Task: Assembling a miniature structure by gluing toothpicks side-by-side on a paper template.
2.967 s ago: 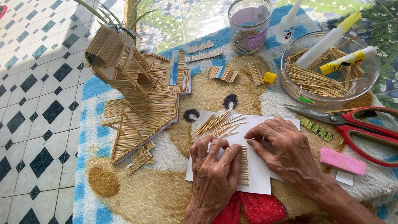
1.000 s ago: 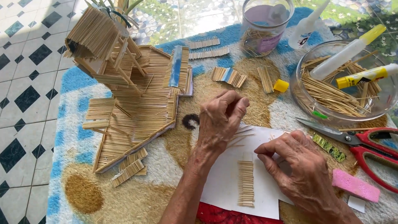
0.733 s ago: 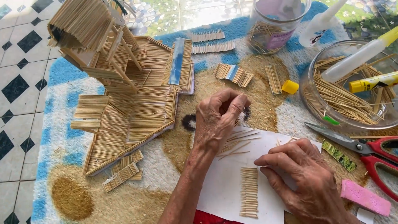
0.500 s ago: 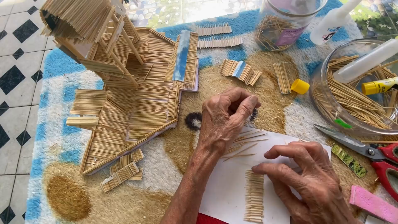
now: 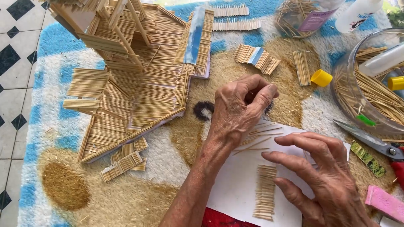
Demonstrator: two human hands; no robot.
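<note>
Over the white paper sheet (image 5: 235,185), the left hand (image 5: 237,111) hovers with its fingers (image 5: 263,94) curled together, though whether they pinch a stick I cannot tell. Three seconds ago it lay flat on the sheet; it has since lifted toward the loose toothpicks (image 5: 256,136) beside it. Right hand (image 5: 324,176) stays spread, fingers apart, fingertips pressing the paper just beside the glued row of toothpicks (image 5: 265,191). Behind them stands the toothpick house (image 5: 139,71), which now fills more of the view.

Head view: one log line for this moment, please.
left hand pinching over loose sticks | right hand on white paper beside glued stick row
</note>
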